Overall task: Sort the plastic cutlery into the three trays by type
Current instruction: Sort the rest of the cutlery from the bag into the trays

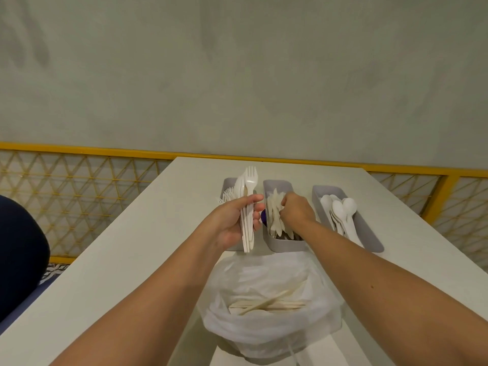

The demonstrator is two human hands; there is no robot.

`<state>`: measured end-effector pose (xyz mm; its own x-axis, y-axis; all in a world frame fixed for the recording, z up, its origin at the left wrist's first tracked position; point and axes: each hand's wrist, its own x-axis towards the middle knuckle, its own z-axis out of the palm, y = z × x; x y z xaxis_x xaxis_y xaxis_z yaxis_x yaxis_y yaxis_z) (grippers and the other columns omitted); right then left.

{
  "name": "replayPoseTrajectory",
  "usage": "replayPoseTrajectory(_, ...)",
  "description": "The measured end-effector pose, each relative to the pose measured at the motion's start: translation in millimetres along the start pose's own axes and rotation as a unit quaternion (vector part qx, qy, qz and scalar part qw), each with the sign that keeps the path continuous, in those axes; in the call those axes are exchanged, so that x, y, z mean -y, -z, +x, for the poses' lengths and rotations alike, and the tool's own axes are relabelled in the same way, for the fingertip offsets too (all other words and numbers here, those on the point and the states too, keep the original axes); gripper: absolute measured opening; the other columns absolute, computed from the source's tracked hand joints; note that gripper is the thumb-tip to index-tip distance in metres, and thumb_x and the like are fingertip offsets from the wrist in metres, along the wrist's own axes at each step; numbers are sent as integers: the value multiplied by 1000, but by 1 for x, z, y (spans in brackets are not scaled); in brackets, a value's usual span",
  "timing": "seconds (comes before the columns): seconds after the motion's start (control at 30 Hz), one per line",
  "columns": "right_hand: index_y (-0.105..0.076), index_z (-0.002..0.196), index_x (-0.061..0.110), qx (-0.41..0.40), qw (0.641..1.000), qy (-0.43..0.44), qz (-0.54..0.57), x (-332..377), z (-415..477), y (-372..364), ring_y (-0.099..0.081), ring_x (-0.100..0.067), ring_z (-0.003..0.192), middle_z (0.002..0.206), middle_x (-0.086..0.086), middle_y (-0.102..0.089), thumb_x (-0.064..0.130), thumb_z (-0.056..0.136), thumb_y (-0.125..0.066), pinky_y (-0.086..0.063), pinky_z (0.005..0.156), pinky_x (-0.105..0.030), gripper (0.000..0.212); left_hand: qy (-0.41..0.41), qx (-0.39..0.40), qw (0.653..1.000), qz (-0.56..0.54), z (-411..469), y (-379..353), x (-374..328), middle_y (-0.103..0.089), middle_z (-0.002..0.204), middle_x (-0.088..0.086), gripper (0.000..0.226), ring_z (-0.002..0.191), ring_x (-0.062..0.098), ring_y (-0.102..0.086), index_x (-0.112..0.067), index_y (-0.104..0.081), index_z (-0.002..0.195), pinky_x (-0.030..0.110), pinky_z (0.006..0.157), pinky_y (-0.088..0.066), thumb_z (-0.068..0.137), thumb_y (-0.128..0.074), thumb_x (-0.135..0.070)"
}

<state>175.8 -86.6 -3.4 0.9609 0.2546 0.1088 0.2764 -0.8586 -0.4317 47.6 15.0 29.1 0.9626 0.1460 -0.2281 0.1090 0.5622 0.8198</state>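
over the left tray (226, 184), which has forks in it, the left hand (232, 223) grips a bundle of white cutlery (248, 207), a fork head showing at its far end. just right of that hand, the right hand (297, 210) is down in the middle tray (284, 245), fingers curled among the knives (274, 207); whether it pinches one cannot be told. further right of it, the right tray (369, 233) holds spoons (340, 210). nearer the person than both hands, a clear plastic bag (264, 326) sits on the white desk (132, 260) with loose cutlery (266, 303) inside
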Motion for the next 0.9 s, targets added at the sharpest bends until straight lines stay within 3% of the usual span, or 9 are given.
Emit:
replayPoseTrajectory(0.2, -61, 114, 10, 5, 998, 4, -56, -1, -4, -6, -58, -29, 103, 115, -13, -62, 13, 89, -58, -51, 84, -33, 26, -1, 6, 1000, -6, 0, 0, 3, -55, 53, 2, 17, 37, 7, -41, -4, -59, 88, 16, 39, -34, 94, -44, -9)
replayPoseTrajectory(0.3, -65, 95, 9, -20, 997, 43, 54, 3, -12, 6, -60, -28, 92, 98, -12, -65, 11, 90, -55, -49, 76, -33, 12, 8, 10, 1000, -20, 1, 1, 2, -53, 57, 4, 25, 39, 9, -42, -3, -58, 91, 16, 40, -36, 95, -35, -11)
replayPoseTrajectory(0.4, -58, 77, 5, -50, 976, 83, 196, 15, -30, 24, -51, -21, 72, 75, -14, -56, 14, 93, -50, -38, 59, -25, 21, 16, 12, 1000, -23, 1, -1, 3, -52, 58, 5, 30, 40, 10, -41, -1, -57, 92, 16, 40, -36, 94, -30, -13)
replayPoseTrajectory(0.5, -62, 76, -3, -34, 958, 87, 273, 28, -51, 41, -45, -14, 60, 67, -15, -55, 21, 94, -51, -34, 52, -21, 32, 10, 9, 1000, -15, 0, -7, 4, -49, 60, 5, 31, 40, 10, -40, -2, -57, 89, 18, 41, -35, 94, -28, -12)
replayPoseTrajectory(0.57, -64, 76, 5, 9, 953, 83, 291, 32, -61, 47, -50, -11, 59, 65, -5, -59, 25, 93, -54, -38, 54, -18, 29, 3, 15, 1000, -9, 0, -12, 6, -48, 59, 6, 28, 42, 10, -39, -3, -54, 86, 19, 41, -35, 94, -28, -10)
replayPoseTrajectory(0.67, -70, 89, 3, 50, 948, 68, 308, 31, -69, 50, -55, -13, 62, 67, -4, -61, 19, 92, -56, -44, 57, -18, 22, -6, 22, 1000, 16, -2, -17, 9, -50, 53, 6, 23, 40, 12, -44, -2, -54, 91, 20, 41, -38, 95, -32, -6)
replayPoseTrajectory(0.8, -66, 91, 2, 101, 901, -8, 423, 23, -76, 59, -52, -11, 52, 67, -6, -59, 12, 91, -57, -42, 38, -11, 14, 6, 39, 997, 61, -7, -26, 11, -62, 54, 7, 30, 45, 14, -59, 0, -58, 88, 23, 49, -51, 99, -32, -10)
replayPoseTrajectory(0.9, -61, 78, 9, 95, 890, -38, 445, 19, -72, 66, -55, -14, 55, 68, -6, -60, 14, 92, -56, -49, 53, -23, 15, 8, 33, 998, 59, -7, -30, 11, -70, 64, 11, 34, 53, 16, -68, 2, -61, 89, 25, 54, -57, 100, -31, -10)
